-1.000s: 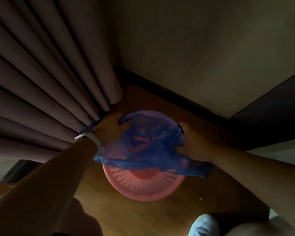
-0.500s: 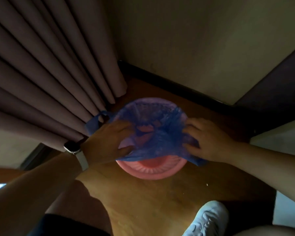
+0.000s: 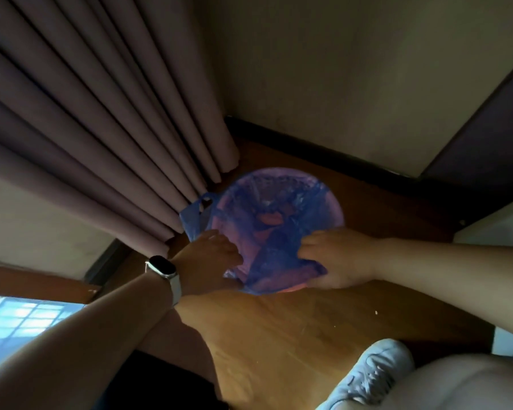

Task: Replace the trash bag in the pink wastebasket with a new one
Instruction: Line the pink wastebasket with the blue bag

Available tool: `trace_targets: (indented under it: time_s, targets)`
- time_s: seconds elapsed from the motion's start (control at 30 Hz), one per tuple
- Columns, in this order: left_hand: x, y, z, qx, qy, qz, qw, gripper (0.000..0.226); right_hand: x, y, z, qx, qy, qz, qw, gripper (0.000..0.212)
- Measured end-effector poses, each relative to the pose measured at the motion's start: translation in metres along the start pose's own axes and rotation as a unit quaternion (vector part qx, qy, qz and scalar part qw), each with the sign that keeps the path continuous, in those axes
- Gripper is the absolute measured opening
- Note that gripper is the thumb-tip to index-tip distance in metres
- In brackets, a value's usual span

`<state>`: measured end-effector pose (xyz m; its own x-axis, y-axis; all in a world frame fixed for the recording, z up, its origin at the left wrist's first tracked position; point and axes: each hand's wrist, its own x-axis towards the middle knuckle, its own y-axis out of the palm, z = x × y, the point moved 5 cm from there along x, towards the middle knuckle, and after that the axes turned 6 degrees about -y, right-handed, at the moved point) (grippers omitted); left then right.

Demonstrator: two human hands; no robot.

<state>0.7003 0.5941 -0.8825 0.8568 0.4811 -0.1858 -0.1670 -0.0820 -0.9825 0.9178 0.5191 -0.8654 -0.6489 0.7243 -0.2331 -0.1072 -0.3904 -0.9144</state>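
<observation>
The round pink wastebasket [image 3: 336, 208] stands on the wooden floor in the room's corner. A thin blue trash bag [image 3: 282, 232] is spread across its mouth and over most of the rim, with one handle loop [image 3: 199, 207] sticking out at the left. My left hand [image 3: 211, 258], with a watch on its wrist, grips the bag's edge at the near left rim. My right hand [image 3: 335, 258] holds the bag's edge at the near right rim. Only a thin pink strip of rim [image 3: 290, 289] shows at the front.
Mauve curtains [image 3: 101, 122] hang against the basket's left side. A beige wall [image 3: 338, 69] with a dark baseboard runs behind it, and dark furniture [image 3: 486, 149] stands at the right. My white shoe [image 3: 373, 374] and knee are at the bottom right on the wooden floor [image 3: 279, 335].
The bag has been pulled down and spread over the rim, covering the pink front that showed before. Both hands moved to the near edge. The view has drawn back from the basket.
</observation>
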Motion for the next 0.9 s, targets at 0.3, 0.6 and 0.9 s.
trace_targets:
  time_s: [0.3, 0.6, 0.9]
  targets:
    - [0.017, 0.000, 0.032, -0.005, -0.040, -0.054, 0.998, 0.032, -0.003, -0.022, -0.013, -0.132, -0.058, -0.132, 0.981, 0.011]
    - [0.015, 0.005, 0.049, 0.033, -0.116, -0.047, 0.992, 0.006, -0.012, -0.002, -0.052, -0.092, 0.074, -0.050, 0.992, 0.012]
    - [-0.001, -0.006, 0.037, -0.064, -0.132, -0.067, 0.987, 0.056, -0.002, -0.028, -0.051, 0.070, 0.185, -0.209, 0.958, 0.010]
